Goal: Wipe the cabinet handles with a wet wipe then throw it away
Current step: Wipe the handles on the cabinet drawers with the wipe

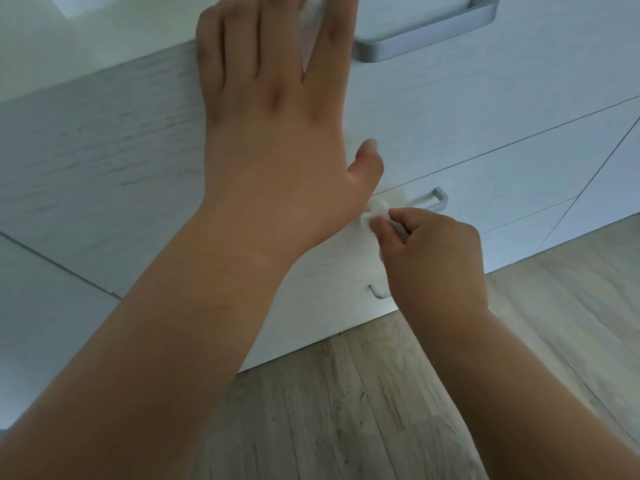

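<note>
The left hand [273,109] lies flat against the white cabinet [485,109], fingers straight and spread a little, reaching up to the top edge of the view. Its index finger ends just beside the left end of the top handle [426,36], a grey metal bar. A white patch [306,15] shows between the index and middle fingers; what it is cannot be told.

Lower down, the right hand [433,254] has its fingers curled and pinches the wet wipe [375,213] between thumb and fingertips. The wipe is a small crumpled white wad, held at the left part of the middle handle [434,199], whose right end sticks out clear of it. The wad seems to press on the bar, but the contact itself is hidden. In the view the wipe's left edge meets the base of the left thumb; whether they touch cannot be told.

The two hands are apart, the left high on the cabinet front, the right at the middle drawer. Below the right hand, the left end of a bottom handle [377,292] peeks out, the rest hidden by the hand. Pale wood-plank floor [381,393] runs along the foot of the cabinet
</note>
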Motion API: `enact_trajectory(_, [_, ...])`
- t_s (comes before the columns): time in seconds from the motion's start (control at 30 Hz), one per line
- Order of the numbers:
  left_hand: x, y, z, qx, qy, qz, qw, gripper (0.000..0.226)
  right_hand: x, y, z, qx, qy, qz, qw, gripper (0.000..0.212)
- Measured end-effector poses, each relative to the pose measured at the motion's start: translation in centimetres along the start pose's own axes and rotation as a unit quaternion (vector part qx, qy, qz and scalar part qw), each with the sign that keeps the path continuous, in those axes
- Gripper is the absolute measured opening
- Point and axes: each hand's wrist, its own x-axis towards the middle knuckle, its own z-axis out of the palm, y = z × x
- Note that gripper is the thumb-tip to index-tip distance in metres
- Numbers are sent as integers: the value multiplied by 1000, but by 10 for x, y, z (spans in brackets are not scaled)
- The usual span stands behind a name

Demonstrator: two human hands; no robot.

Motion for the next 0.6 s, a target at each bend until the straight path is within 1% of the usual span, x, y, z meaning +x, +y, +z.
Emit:
enact_trajectory(0.07, [-3, 3, -3, -1, 21, 9, 1000, 91, 2, -7, 3, -46, -13, -6, 999, 31])
enact_trajectory(0.13, [-4, 4, -3, -12, 15, 3, 1000, 91, 6, -17, 8, -80, -40, 3, 996, 35])
enact_trajectory(0.2, [-3, 3, -2, 0, 19, 14, 1000, 91, 7, -26, 8, -124, -58, 0, 991, 37])
enact_trajectory(0.3, [-4, 5, -1, 2, 16, 11, 1000, 91, 5, -22, 3, -177, -50, -58, 981, 31])
enact_trajectory(0.33, [-4, 5, -1, 1, 21, 13, 1000, 91, 4, -19, 0, -175, -38, -64, 982, 34])
enact_trajectory(0.43, [-4, 4, -1, 7, 17, 5, 1000, 91, 5, -11, -2, -136, 2, -41, 990, 40])
enact_trajectory(0.5, [-5, 4, 0, 7, 20, 2, 1000, 90, 6, -14, 3, -136, -9, -41, 990, 41])
enact_trajectory(0.6, [-6, 3, 3, -2, 27, 5, 1000, 90, 4, -22, 12, -151, -39, -48, 987, 36])
